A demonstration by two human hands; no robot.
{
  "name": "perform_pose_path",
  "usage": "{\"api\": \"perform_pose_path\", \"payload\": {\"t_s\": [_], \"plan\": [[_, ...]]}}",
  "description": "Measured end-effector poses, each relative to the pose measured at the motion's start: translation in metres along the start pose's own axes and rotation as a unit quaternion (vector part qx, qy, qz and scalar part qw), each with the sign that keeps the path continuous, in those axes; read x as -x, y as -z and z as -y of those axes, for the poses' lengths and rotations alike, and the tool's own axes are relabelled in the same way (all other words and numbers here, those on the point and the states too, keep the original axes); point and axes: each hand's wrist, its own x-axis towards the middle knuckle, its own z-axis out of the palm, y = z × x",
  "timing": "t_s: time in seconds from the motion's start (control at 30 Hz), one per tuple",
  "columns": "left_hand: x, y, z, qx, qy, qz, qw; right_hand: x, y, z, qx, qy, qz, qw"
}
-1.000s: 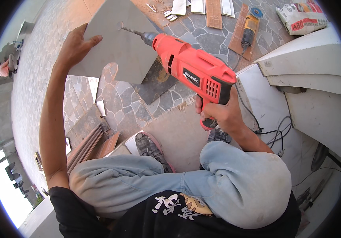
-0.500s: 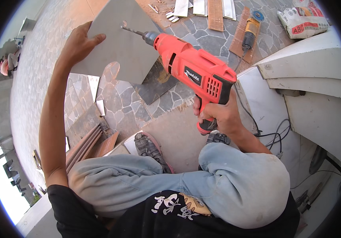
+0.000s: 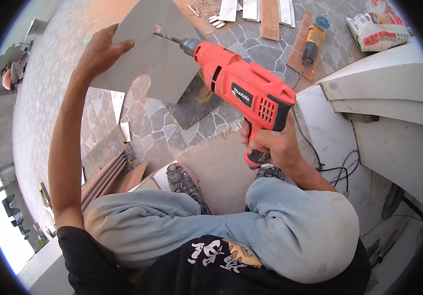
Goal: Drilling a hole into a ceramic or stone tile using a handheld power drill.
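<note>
My left hand (image 3: 104, 53) grips a grey tile (image 3: 145, 64) by its left edge, thumb on the near face and the fingers hidden behind. The tile stands tilted at the upper left, with a small chipped spot near its upper middle. My right hand (image 3: 276, 142) is wrapped round the handle of a red power drill (image 3: 243, 81), which points up and left. Its spiral drill bit (image 3: 168, 37) ends just beside the chipped spot; whether the tip touches the tile I cannot tell. The lower part of the tile overlaps a dark slab (image 3: 196, 105) in view.
An angle grinder (image 3: 313, 39) lies on a brown plank at the upper right, near a printed bag (image 3: 378, 29). Tile strips (image 3: 269, 22) lie at the top. Black cable (image 3: 346, 169) coils by the white wall at right. Brown strips (image 3: 105, 182) are stacked near my left knee.
Tile, drill and surroundings all sit slightly farther right in the view. The bit's spiral looks different and its tip sits a little lower against the chipped spot. Both grips are unchanged.
</note>
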Motion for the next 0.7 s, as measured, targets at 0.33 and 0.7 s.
{"api": "perform_pose_path", "payload": {"t_s": [0.33, 0.7], "plan": [[-0.0011, -0.0017, 0.0042, 0.012, -0.030, -0.004, 0.999, -0.0006, 0.0008, -0.0011, -0.029, -0.014, -0.001, 0.999], [0.0000, -0.0014, 0.0033, 0.006, -0.007, -0.004, 1.000, 0.0000, 0.0009, -0.0003, -0.031, 0.009, 0.003, 0.999]]}}
